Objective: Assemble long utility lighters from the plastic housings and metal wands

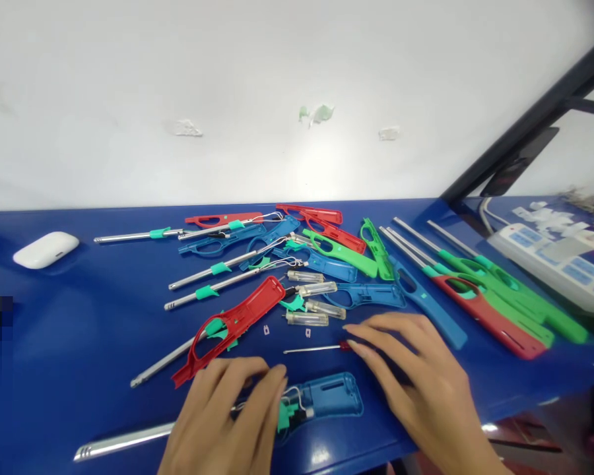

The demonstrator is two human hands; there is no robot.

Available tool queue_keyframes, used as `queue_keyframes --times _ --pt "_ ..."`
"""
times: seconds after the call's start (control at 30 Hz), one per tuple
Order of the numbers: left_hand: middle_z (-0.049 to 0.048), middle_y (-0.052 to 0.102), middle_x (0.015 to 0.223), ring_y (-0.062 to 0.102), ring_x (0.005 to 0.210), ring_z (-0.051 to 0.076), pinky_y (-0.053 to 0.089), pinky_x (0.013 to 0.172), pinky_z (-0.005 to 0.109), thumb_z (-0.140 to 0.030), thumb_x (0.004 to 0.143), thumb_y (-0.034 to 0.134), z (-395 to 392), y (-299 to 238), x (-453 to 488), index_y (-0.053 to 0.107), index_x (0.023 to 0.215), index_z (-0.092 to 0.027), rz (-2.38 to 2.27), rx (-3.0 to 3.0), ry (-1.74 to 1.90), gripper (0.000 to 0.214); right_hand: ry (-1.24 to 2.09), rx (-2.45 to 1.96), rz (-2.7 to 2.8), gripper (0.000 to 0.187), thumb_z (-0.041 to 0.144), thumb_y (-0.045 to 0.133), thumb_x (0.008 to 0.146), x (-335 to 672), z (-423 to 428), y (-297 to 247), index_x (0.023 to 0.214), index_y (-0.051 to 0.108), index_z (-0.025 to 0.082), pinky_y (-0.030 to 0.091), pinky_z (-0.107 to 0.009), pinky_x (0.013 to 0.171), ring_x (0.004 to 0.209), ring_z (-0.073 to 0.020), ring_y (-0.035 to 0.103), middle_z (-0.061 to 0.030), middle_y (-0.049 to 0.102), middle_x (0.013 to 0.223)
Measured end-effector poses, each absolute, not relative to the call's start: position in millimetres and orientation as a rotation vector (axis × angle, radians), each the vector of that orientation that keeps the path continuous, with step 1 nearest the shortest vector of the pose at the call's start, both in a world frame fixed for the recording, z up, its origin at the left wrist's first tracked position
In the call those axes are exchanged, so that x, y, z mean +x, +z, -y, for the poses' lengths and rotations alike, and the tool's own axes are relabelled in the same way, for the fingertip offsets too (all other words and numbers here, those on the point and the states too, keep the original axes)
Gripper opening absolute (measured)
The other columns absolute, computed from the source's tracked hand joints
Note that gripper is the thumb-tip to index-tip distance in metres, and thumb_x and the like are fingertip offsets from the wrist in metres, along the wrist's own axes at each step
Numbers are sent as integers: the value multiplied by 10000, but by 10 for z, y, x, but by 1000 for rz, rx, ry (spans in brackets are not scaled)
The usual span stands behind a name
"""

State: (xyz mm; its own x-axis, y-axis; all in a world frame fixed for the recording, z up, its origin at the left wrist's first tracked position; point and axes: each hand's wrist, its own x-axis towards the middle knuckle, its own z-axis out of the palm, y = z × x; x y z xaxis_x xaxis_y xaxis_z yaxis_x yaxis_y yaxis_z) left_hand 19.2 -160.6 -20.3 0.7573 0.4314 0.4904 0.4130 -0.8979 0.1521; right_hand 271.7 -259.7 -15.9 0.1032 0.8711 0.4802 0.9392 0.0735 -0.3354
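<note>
My left hand lies over a blue lighter half-shell with a metal tube running left; its fingers are curled down onto the part. My right hand rests flat on the blue table, fingers stretched out. Its fingertips touch the red handle end of a thin small screwdriver. Just beyond lies an open red lighter shell with a teal trigger, and several clear gas tubes.
Several red, blue and green lighter shells and metal nozzles with teal collars are spread across the middle. Assembled long lighters lie at the right. A white earbud case sits far left, a power strip far right.
</note>
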Motion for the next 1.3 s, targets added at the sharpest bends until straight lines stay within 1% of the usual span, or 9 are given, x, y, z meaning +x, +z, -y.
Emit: queue_keyframes --times 0.17,0.3,0.47,0.6,0.77,0.87,0.97,1.17,1.3 --pt "102 749 994 692 868 262 575 623 349 -78 1047 360 1400 -104 332 760 1106 -169 -906 2976 712 415 -116 -1805 1966 145 242 658 1042 2573 2198 -44 1172 722 241 445 -400 851 941 -243 600 -27 715 1036" --pt "97 725 985 695 826 294 591 542 379 -85 996 514 1343 -61 486 773 1068 -176 -1116 2957 514 284 -174 -1793 2059 90 214 722 988 2536 2036 -94 1075 732 197 427 -398 801 883 -258 600 -31 718 953" --pt "65 712 997 703 856 294 602 564 384 -38 952 559 1324 -49 513 765 1072 -213 -1195 2957 330 296 -264 -1772 2030 111 211 619 1052 2562 2132 -85 1111 708 179 396 -409 838 945 -272 612 -55 749 1052" --pt "65 709 998 700 885 284 616 659 397 -34 964 505 1304 -74 507 747 1028 -215 -1179 2927 296 308 -164 -1750 1881 150 261 557 1101 2575 2239 40 1159 687 215 408 -365 882 981 -221 641 -4 780 1039" --pt "71 773 1024 727 911 260 608 736 362 -115 1019 435 1339 6 467 727 1028 -203 -1048 2869 590 305 -55 -1706 1758 180 282 603 1082 2486 2270 158 1243 675 248 475 -370 914 982 -215 666 -13 762 1074" --pt "-6 788 867 714 663 188 584 640 288 -263 1021 543 1384 140 383 721 1034 -253 -1107 2586 821 179 15 -1702 1728 275 275 569 1092 2404 2281 162 1354 645 252 536 -368 883 1008 -222 677 -50 724 1151" --pt "-69 758 758 633 496 125 501 475 208 -357 985 643 1405 241 277 733 954 -301 -1167 2294 746 110 126 -1661 1697 186 252 598 1074 2337 2282 152 1228 695 292 561 -334 847 979 -202 692 -26 710 1109" --pt "-63 797 969 758 834 143 590 703 174 -334 976 671 1423 179 108 771 986 -335 -1163 2013 872 101 210 -1545 1703 162 189 700 1016 2190 2206 120 1132 666 297 520 -290 853 911 -150 716 62 771 1021" --pt "-48 782 1002 736 778 118 578 635 156 -274 990 632 1460 86 25 798 1032 -344 -1103 1960 909 185 188 -1457 1789 157 189 691 1030 2122 2167 76 1156 694 282 500 -289 874 898 -127 703 60 772 1010"
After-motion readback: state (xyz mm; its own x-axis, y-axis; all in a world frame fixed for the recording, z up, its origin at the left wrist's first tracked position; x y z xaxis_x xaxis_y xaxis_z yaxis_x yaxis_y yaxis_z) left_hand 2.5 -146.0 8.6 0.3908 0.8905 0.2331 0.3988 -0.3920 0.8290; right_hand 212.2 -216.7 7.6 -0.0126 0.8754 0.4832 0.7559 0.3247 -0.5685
